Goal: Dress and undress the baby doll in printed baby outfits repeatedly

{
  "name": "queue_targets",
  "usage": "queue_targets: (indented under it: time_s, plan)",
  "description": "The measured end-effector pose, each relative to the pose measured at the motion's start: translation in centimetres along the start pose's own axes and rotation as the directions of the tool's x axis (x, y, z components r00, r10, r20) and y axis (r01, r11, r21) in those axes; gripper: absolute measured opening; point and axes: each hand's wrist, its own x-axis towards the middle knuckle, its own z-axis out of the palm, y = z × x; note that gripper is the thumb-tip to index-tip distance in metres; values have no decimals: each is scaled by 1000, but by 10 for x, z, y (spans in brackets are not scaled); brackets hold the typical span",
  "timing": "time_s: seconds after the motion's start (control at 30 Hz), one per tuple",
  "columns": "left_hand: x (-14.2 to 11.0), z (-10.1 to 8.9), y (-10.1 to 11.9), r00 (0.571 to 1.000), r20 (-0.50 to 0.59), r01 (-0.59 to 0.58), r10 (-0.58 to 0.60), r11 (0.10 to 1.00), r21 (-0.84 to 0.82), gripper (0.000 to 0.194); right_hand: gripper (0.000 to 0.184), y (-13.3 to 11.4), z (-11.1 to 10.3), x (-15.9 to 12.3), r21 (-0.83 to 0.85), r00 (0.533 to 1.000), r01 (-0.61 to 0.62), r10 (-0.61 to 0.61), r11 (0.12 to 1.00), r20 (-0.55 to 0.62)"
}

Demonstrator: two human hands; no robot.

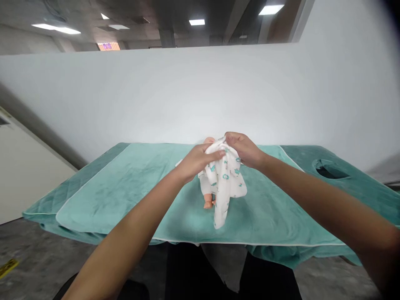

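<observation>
A small white baby garment with a green print hangs between my two hands, above a green-covered bed. My left hand grips its upper left part, thumb laid on top of the cloth. At the upper right edge, my right hand pinches the fabric with its fingers closed. Behind the garment lies a baby doll; a foot and part of its head show, while the garment and my left hand hide most of the body. One sleeve-like length of cloth dangles toward the bed's front edge.
A white wall rises directly behind the bed. Toward the right end, the cover has a dark round hole. A white panel leans at the left. My legs are at the front edge.
</observation>
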Motion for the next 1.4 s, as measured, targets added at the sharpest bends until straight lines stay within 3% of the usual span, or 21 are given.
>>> queue_targets:
  time_s: [0.07, 0.13, 0.2, 0.33, 0.4, 0.5, 0.57, 0.63, 0.73, 0.83, 0.9, 0.97, 1.07, 1.13, 1.23, 1.33, 1.4]
  plan:
    - [1, 1, -4, 994, -106, -39, 28, 994, -98, 41, 47, -3, -8, -1, -92, 969, -104, 122, 990, 217]
    - [2, 3, -7, 993, -121, -12, -8, 987, -161, 44, 46, -8, -16, 0, -220, 899, -215, 280, 952, 336]
    - [4, 3, -7, 996, -57, 50, -62, 980, -190, 46, 43, -12, -22, 1, -264, 897, -258, 331, 929, 291]
    - [7, -3, -5, 978, 139, 169, -156, 982, -88, 42, 46, -7, -25, 4, -104, 958, -223, 237, 969, 161]
    - [11, -7, -7, 982, 141, 137, -123, 986, -97, 38, 53, 1, -22, 2, -6, 964, -212, 210, 977, 162]
    - [16, -4, -15, 999, 49, 20, -8, 969, -246, 32, 55, 11, -15, -4, 62, 951, -222, 202, 973, 236]
    - [17, 1, -21, 1000, 8, 12, -10, 947, -322, 33, 49, 12, -13, -7, 35, 911, -263, 236, 964, 338]
    - [14, 6, -25, 998, -7, 54, -61, 929, -365, 37, 45, 12, -17, -9, 19, 898, -276, 251, 961, 363]
    - [8, 8, -29, 989, 83, 144, -122, 925, -353, 46, 43, 13, -26, -9, 113, 952, -216, 183, 970, 244]
    - [3, 2, -32, 959, 230, 225, -166, 940, -258, 51, 46, 19, -23, -16, 234, 972, -189, 147, 954, 185]
    - [3, -1, -36, 971, 193, 192, -143, 945, -265, 48, 50, 24, -13, -23, 292, 969, -213, 162, 932, 189]
    - [5, 1, -41, 995, 56, 94, -80, 943, -318, 42, 52, 28, 0, -30, 298, 952, -272, 210, 915, 223]
    - [7, 9, -50, 994, -99, 9, -51, 925, -381, 37, 48, 32, 11, -32, 165, 901, -364, 301, 917, 313]
    - [6, 12, -54, 989, -118, 27, -84, 909, -415, 40, 48, 35, 8, -28, 121, 908, -351, 306, 928, 286]
    - [0, 8, -62, 987, 0, 145, -158, 901, -409, 53, 47, 42, -2, -23, 237, 967, -248, 224, 939, 122]
    - [-5, -2, -72, 951, 200, 292, -237, 902, -319, 60, 49, 49, -3, -26, 356, 981, -195, 181, 914, 75]
    - [-6, -5, -78, 965, 166, 250, -203, 902, -351, 58, 53, 53, 4, -31, 402, 975, -222, 193, 888, 113]
